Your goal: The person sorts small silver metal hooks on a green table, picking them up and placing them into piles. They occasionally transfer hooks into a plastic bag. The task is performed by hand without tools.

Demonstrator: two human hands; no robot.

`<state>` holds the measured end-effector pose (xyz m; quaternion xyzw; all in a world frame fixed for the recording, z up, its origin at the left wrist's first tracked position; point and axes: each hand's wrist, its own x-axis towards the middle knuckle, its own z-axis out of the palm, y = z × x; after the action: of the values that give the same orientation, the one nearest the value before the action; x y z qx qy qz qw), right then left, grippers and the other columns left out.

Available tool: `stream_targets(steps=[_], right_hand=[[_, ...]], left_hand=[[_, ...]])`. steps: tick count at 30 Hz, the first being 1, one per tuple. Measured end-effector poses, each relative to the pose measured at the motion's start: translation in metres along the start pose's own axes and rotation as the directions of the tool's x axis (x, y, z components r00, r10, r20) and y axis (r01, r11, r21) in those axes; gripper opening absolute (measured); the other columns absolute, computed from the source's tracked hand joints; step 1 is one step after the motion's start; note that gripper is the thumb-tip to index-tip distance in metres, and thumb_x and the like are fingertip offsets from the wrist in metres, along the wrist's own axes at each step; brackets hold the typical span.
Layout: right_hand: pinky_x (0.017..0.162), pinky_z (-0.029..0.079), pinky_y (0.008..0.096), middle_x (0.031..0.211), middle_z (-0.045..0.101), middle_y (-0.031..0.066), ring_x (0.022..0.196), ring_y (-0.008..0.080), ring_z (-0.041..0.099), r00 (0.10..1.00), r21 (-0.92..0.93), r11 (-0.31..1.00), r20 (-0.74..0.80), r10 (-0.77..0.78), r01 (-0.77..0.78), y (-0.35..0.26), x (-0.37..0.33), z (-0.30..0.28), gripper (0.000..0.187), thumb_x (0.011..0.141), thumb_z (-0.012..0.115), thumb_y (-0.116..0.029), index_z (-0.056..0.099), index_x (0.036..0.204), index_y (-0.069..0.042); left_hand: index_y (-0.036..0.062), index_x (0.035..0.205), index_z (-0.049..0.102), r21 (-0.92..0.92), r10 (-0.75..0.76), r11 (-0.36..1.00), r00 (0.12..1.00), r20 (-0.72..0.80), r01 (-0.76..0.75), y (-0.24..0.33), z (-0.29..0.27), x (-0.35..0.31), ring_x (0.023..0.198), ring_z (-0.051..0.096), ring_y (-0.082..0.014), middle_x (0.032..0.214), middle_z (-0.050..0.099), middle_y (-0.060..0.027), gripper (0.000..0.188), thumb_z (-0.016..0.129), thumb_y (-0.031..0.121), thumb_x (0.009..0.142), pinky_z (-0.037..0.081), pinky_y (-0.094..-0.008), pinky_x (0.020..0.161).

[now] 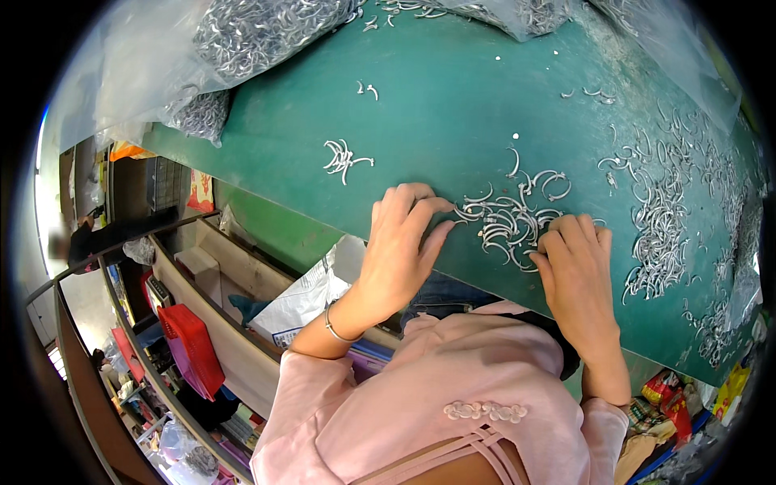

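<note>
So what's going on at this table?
Someone in a pink top is busy at a small pile of curved metal pieces on a green table: the left hand at the pile's left edge, the right hand at its right. Whether either grips a piece is unclear. A smaller cluster lies to the left, a bigger heap to the right, clear bags along the far edge.

My shirt (pixel 420 372) at 6 o'clock is plain pale pink; my bracelet (pixel 333 325) at 7 is silver. The tabletop (pixel 453 97) is deep green, worn paler towards 1 o'clock. I see shiny silver-grey on the curved pieces (pixel 505 222) near the centre and the heap (pixel 663 234) at 3. At 8, a white sack (pixel 311 295) has blue markings; farther out, a box (pixel 208 356) is bright red.
</note>
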<state>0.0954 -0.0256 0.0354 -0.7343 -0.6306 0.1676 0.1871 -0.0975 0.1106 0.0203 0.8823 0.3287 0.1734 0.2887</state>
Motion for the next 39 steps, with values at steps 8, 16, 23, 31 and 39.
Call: stream_targets(steps=[8,16,23,31,39], right_hand=[[0.079,0.038,0.0412,0.090,0.051,0.0109,0.089,0.0303,0.049,0.999,-0.048,0.999,-0.033,0.002,-0.003,0.002,-0.003,0.003,0.014,0.077,0.060,0.000,0.056,0.090,-0.002],[0.075,0.041,0.0424,0.092,0.050,0.0136,0.088,0.0324,0.049,0.996,-0.034,0.998,-0.066,-0.051,0.049,0.010,0.004,-0.004,0.016,0.074,0.063,0.000,0.054,0.087,-0.002],[0.077,0.042,0.0431,0.084,0.051,0.0138,0.086,0.0345,0.051,0.997,-0.022,0.997,0.019,-0.070,0.070,0.009,0.009,-0.007,0.016,0.076,0.063,0.003,0.054,0.090,0.000],[0.070,0.049,0.0435,0.086,0.061,0.0191,0.078,0.0361,0.061,0.999,0.401,0.916,0.021,-0.032,0.021,-0.001,0.053,-0.015,0.021,0.083,0.062,0.004,0.056,0.103,0.002],[0.076,0.053,0.0402,0.099,0.066,0.0207,0.084,0.0347,0.067,0.975,0.717,0.694,0.110,-0.194,0.057,-0.040,0.152,0.053,0.029,0.083,0.063,0.002,0.057,0.112,0.005]], left_hand=[[0.0050,0.106,0.065,-0.025,-0.008,1.000,1.000,-0.018,0.007,0.000,-0.004,-0.002,0.098,0.055,-0.0313,0.105,0.058,-0.0117,0.032,0.076,0.000,0.076,0.044,-0.0385,0.086],[0.0058,0.110,0.063,-0.031,0.023,0.999,0.999,-0.039,-0.025,-0.008,-0.002,-0.007,0.096,0.054,-0.0273,0.104,0.057,-0.0088,0.031,0.073,0.004,0.080,0.039,-0.0378,0.080],[0.0043,0.108,0.065,-0.048,-0.015,0.999,1.000,-0.015,0.014,-0.001,-0.004,-0.007,0.099,0.056,-0.0320,0.106,0.059,-0.0125,0.032,0.074,0.000,0.077,0.043,-0.0389,0.087],[0.0037,0.116,0.060,-0.093,-0.033,0.995,0.998,-0.049,0.028,-0.005,-0.006,-0.019,0.094,0.057,-0.0286,0.101,0.059,-0.0108,0.040,0.073,-0.001,0.078,0.043,-0.0361,0.084],[0.0024,0.129,0.051,-0.161,-0.174,0.978,0.949,-0.262,0.135,-0.014,-0.006,-0.016,0.100,0.055,-0.0302,0.108,0.056,-0.0132,0.052,0.069,-0.002,0.081,0.041,-0.0391,0.090]])
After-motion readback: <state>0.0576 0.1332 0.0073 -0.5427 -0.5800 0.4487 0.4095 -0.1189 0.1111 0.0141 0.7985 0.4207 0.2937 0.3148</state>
